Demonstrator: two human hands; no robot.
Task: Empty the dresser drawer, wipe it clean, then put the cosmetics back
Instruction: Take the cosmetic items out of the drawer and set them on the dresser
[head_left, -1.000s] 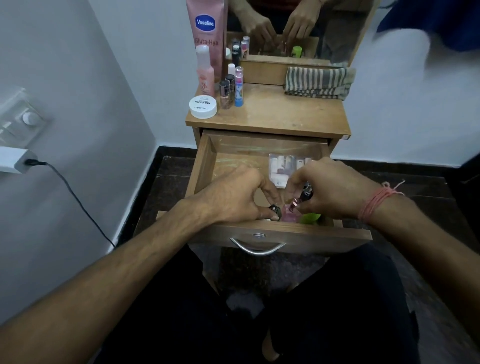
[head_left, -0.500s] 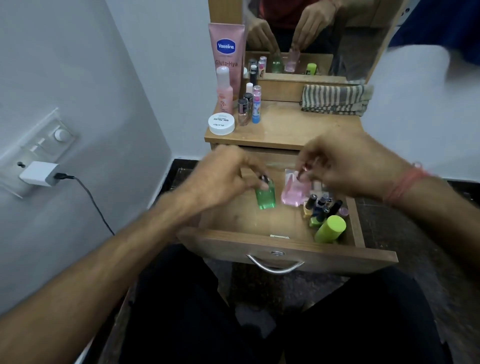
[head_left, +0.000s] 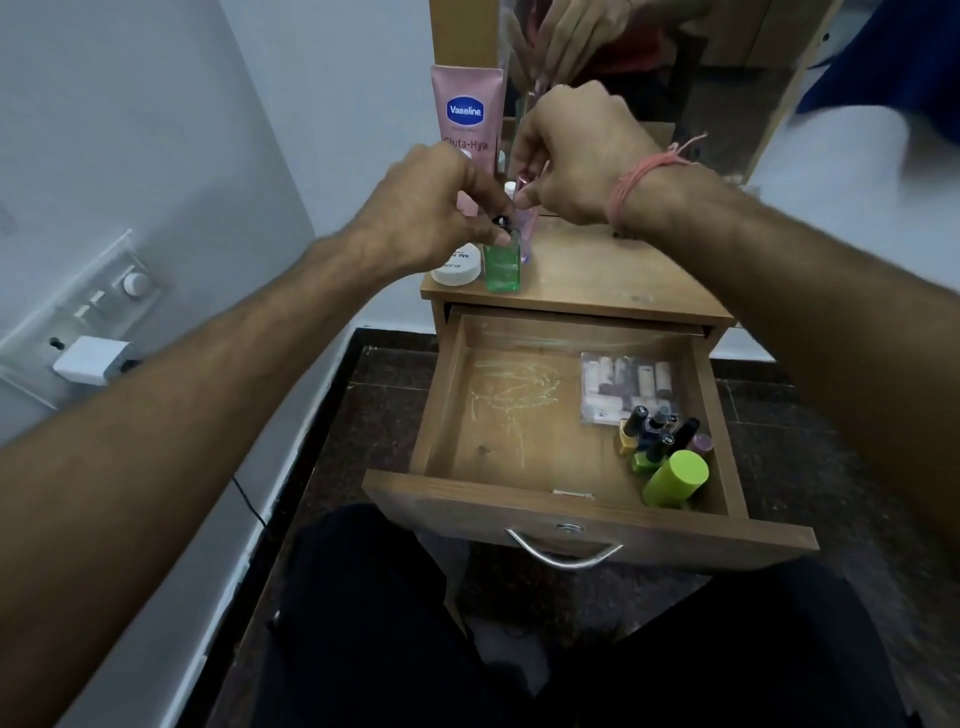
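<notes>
a small wooden dresser tabletop (head_left: 597, 275) by a grey wall: left hand (head_left: 431, 218) pinches the upright green bottle (head_left: 502, 262), right hand (head_left: 576, 156) a pink bottle (head_left: 525, 228) beside it. remaining cosmetics (head_left: 660, 441) lie below, in the open drawer (head_left: 519, 415), nearer the right hand.

The drawer (head_left: 524, 415) serves as the landmark. Its left and middle floor is bare wood, so a hand can enter from above there. Its right side is crowded: a clear packet of small tubes (head_left: 626, 387) lies at the back right, nail polish bottles (head_left: 655, 434) stand in front of it, and a lime-green capped bottle (head_left: 675, 478) leans in the front right corner. Above the drawer, the dresser top (head_left: 623, 280) is open on its right half; its left half is blocked by a green bottle (head_left: 502, 265), a white jar (head_left: 457, 267), a pink Vaseline tube (head_left: 467, 114) and both hands.
</notes>
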